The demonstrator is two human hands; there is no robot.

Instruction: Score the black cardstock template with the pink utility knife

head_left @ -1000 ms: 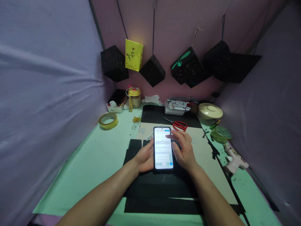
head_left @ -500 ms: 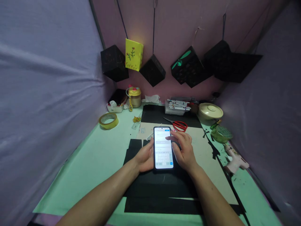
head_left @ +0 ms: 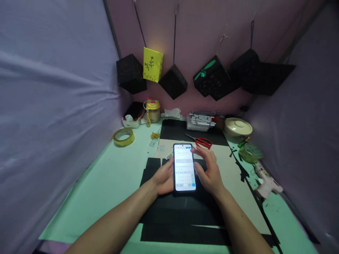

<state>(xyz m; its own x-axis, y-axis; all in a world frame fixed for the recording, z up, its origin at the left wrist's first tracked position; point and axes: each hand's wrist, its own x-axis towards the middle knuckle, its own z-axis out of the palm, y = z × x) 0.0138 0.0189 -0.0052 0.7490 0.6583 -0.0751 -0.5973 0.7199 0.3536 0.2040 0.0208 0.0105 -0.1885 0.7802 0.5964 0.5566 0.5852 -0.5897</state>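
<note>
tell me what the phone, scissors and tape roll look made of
Phone: probably glass in front, judging by the smooth lit screen; its dark edge could be plastic or a rubbery case.
Scissors: slim dark blades, likely metal; solid red handles suggest plastic.
Tape roll: yellowish, slightly shiny outer band suggests plastic film; the core's material is unclear.

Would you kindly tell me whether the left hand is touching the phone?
Touching: the head view shows the left hand holding the phone at its left edge.
</note>
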